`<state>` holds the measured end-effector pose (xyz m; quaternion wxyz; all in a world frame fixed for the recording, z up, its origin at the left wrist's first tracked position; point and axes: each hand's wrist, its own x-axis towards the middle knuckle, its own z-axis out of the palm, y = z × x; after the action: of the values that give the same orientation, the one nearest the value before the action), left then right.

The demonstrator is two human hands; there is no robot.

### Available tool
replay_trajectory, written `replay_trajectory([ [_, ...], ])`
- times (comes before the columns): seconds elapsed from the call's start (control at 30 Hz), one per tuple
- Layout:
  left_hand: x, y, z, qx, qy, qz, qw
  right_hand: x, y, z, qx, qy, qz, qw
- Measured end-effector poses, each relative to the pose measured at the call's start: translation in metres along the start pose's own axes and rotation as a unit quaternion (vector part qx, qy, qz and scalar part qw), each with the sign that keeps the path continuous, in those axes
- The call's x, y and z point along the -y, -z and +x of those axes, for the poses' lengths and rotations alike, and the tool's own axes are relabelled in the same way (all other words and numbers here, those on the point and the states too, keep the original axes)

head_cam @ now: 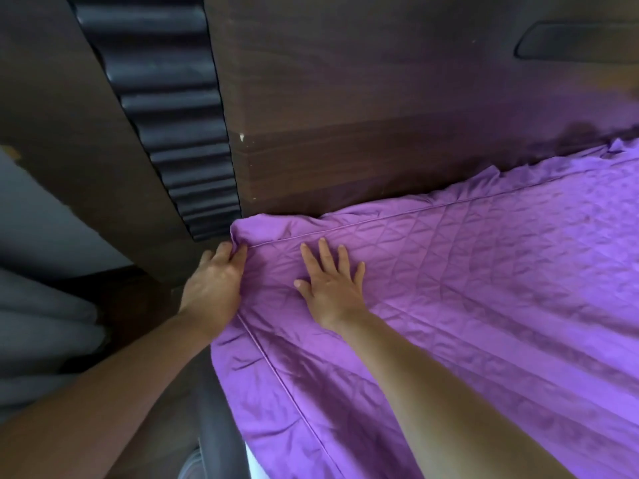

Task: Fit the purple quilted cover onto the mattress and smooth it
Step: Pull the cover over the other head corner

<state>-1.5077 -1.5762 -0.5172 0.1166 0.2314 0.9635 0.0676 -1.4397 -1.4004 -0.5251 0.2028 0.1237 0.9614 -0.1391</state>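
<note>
The purple quilted cover (466,288) lies spread over the mattress, its piped seam running along the top edge and down the near side. My left hand (216,281) is at the cover's head-end corner, its fingers curled round the fabric at the corner's edge. My right hand (332,285) lies flat on the quilted top just inside that corner, fingers straight and spread. The cover's plain skirt hangs down the near side with creases. Rumpled fabric bunches against the headboard. A sliver of white mattress (254,461) shows below the skirt at the bottom.
A dark wooden headboard (380,115) stands right behind the mattress. A ribbed black padded panel (162,108) runs beside it on the left. Grey fabric folds (41,326) lie at the far left, with dark floor below me.
</note>
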Motion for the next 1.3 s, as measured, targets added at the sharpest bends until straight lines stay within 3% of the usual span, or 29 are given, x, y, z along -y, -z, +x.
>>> replay_trajectory([
  [0.07, -0.010, 0.007, -0.001, 0.028, 0.070, 0.004, 0.997, 0.000, -0.009, -0.004, 0.011, 0.010, -0.019, 1.000],
  [0.13, -0.020, 0.017, -0.007, -0.055, 0.075, 0.034, 0.995, -0.002, -0.012, -0.003, 0.017, 0.008, -0.006, 1.000],
  [0.2, -0.023, 0.007, -0.014, -0.152, -0.055, 0.070, 0.984, -0.001, -0.011, -0.003, 0.019, 0.012, 0.013, 1.000],
  [0.27, -0.021, -0.015, -0.019, -0.112, -0.193, 0.102, 0.969, 0.000, -0.007, -0.007, 0.006, 0.025, 0.032, 0.999],
  [0.3, -0.018, -0.022, -0.020, -0.060, -0.199, 0.108, 0.972, 0.000, -0.006, -0.011, -0.010, 0.029, 0.042, 0.999],
  [0.37, -0.008, -0.033, -0.018, 0.040, -0.132, 0.105, 0.985, 0.000, -0.010, -0.024, -0.045, 0.020, 0.049, 0.998],
  [0.53, -0.006, -0.031, -0.012, 0.119, -0.100, 0.082, 0.984, 0.004, -0.046, -0.075, -0.031, 0.050, 0.005, 0.998],
  [0.6, -0.010, -0.022, -0.017, 0.100, -0.097, 0.039, 0.989, 0.006, -0.054, -0.088, -0.040, 0.039, 0.013, 0.998],
  [0.63, -0.010, -0.019, -0.020, 0.049, -0.089, 0.007, 0.995, 0.008, -0.053, -0.091, -0.051, 0.032, 0.025, 0.998],
  [0.7, -0.010, -0.017, -0.030, -0.058, -0.019, -0.078, 0.995, 0.015, -0.052, -0.099, -0.065, 0.043, 0.040, 0.996],
  [0.73, -0.013, -0.014, -0.036, -0.069, 0.037, -0.129, 0.989, 0.016, -0.052, -0.104, -0.068, 0.056, 0.041, 0.995],
  [0.83, -0.019, -0.015, -0.045, -0.021, 0.204, -0.226, 0.952, 0.020, -0.047, -0.108, -0.047, 0.067, 0.108, 0.991],
  [0.97, -0.026, -0.012, -0.042, -0.039, 0.299, -0.195, 0.933, 0.013, -0.031, -0.100, -0.062, 0.062, 0.146, 0.985],
  [1.03, -0.026, -0.013, -0.039, -0.010, 0.335, -0.224, 0.915, 0.013, -0.025, -0.095, -0.047, 0.078, 0.129, 0.987],
  [1.13, -0.027, -0.012, -0.035, 0.022, 0.348, -0.266, 0.899, 0.013, -0.017, -0.088, -0.047, 0.087, 0.096, 0.990],
  [1.3, -0.037, -0.008, -0.040, -0.071, 0.254, -0.199, 0.944, 0.023, 0.011, -0.066, -0.088, 0.086, 0.041, 0.992],
])
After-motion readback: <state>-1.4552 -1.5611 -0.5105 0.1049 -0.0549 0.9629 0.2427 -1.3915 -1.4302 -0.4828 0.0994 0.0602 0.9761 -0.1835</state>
